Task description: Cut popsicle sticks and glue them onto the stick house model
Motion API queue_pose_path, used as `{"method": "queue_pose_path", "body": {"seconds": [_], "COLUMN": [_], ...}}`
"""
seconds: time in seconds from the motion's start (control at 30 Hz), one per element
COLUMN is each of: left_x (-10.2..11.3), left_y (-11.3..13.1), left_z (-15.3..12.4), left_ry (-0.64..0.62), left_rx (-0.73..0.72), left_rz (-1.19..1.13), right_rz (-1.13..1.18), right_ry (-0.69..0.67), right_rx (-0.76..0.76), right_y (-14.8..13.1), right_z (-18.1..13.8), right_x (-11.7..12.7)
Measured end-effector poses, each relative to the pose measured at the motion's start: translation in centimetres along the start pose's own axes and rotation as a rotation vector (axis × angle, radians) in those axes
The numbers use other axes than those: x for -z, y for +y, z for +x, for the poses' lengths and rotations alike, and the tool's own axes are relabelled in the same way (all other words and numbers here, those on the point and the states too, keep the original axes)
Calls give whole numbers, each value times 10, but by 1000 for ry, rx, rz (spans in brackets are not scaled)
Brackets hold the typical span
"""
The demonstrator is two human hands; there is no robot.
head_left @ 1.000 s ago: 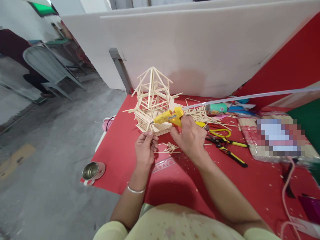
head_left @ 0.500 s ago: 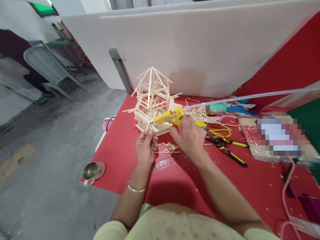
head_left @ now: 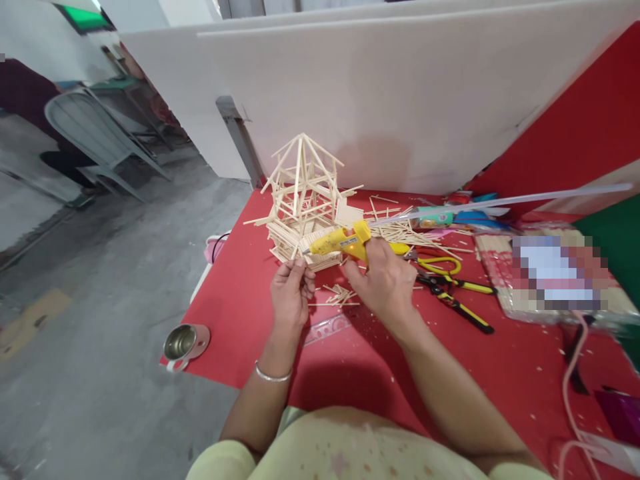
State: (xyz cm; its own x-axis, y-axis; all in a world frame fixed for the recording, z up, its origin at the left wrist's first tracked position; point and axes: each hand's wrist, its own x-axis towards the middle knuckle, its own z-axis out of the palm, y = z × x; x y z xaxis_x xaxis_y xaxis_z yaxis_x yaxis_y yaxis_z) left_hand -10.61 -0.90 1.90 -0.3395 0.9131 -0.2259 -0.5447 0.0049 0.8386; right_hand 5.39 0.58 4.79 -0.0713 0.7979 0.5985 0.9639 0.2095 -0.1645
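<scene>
In front of me stands a pagoda-like model [head_left: 303, 175] built from thin pale wooden sticks. My right hand [head_left: 387, 279] is wrapped round a yellow glue gun [head_left: 345, 240], with a long clear glue stick [head_left: 480, 202] poking out of its back. The gun's nozzle points left and sits just above the fingertips of my left hand [head_left: 290, 290]. Thumb and finger of that hand are pinched on a small wooden stick [head_left: 296, 254], mostly hidden by the fingers, at the model's front edge. Short cut sticks [head_left: 341, 294] lie between my hands.
Loose sticks [head_left: 400, 230] are heaped right of the model, near yellow-and-black cutters [head_left: 463, 310] and yellow-handled pliers [head_left: 443, 265]. A clear ruler [head_left: 327, 328] lies in front. A metal-lined mug [head_left: 187, 343] stands at the table's left corner. A white board [head_left: 400, 93] rises behind.
The glue gun and my right hand have shifted slightly down and right, the nozzle dropping closer to my left fingertips. My left hand has stayed nearly still.
</scene>
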Motion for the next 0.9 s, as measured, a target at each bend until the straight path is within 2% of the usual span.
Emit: {"method": "queue_pose_path", "body": {"seconds": [0.9], "left_x": [-1], "left_y": [-2], "left_z": [2], "left_ry": [-23], "left_rx": [-39], "left_rz": [16], "right_rz": [8], "right_ry": [9], "right_rx": [-45], "right_y": [11], "right_z": [-26], "right_x": [4]}}
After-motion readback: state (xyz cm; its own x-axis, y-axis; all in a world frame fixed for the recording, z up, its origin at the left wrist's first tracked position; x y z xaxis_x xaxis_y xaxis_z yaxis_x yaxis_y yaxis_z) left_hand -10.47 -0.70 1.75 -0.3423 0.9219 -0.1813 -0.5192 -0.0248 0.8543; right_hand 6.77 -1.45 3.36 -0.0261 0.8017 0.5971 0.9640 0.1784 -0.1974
